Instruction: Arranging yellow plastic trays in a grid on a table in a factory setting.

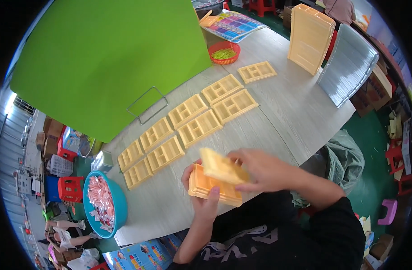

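My left hand (204, 206) is closed around a small stack of yellow plastic compartment trays (227, 197), held above the table's near edge. In my right hand (265, 169) is a single yellow compartment tray (216, 165), tilted just over the stack and slightly smeared by motion. The fingers of that hand grip its right end. Farther away on the table, several matching trays (195, 129) lie in two slanting rows, open side up, and one more tray (257, 72) lies at the far right end. No contents show in these trays.
A green board (116, 58) with a wire stand (147, 105) rises behind the rows. A teal basin (121, 198) of small pink packets stands left. Farther back are a red basket (230, 47), tall stacked yellow trays (309, 38) and clear plastic stacks (350, 63).
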A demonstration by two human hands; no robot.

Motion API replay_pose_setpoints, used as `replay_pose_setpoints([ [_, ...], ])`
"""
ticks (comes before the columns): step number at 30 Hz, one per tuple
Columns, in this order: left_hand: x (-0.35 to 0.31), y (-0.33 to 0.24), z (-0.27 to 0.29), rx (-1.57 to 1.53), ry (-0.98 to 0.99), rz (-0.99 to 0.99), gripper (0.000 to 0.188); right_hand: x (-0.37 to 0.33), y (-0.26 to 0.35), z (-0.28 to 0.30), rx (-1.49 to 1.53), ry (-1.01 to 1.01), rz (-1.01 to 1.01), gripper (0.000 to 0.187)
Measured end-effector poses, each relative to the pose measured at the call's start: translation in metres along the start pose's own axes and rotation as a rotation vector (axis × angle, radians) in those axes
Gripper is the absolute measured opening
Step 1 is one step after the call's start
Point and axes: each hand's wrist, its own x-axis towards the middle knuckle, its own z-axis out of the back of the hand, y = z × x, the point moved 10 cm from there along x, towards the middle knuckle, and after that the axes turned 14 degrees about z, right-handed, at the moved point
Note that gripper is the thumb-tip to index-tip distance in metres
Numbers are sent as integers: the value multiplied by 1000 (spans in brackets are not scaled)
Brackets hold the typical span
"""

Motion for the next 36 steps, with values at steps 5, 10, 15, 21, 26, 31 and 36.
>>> replay_pose_setpoints([
  [5,-6,3,22,44,-33,46,89,-22,-49,119,-591,-167,-96,65],
  [10,-12,2,39,-10,-93,80,95,-36,-133,190,-685,-104,-179,61],
  [15,-17,-11,62,-58,-127,50,90,-16,-191,179,-670,53,-153,65],
  [21,-41,10,101,-288,-159,93,82,-24,-193,177,-732,60,-225,80],
  [26,-48,21,124,-429,-172,62,75,-3,-164,163,-748,69,-161,73],
  [31,-46,31,119,-717,-98,55,55,59,-72,66,-708,234,75,56],
  [36,-38,29,104,-381,-148,178,50,76,22,-85,-409,572,130,47],
])
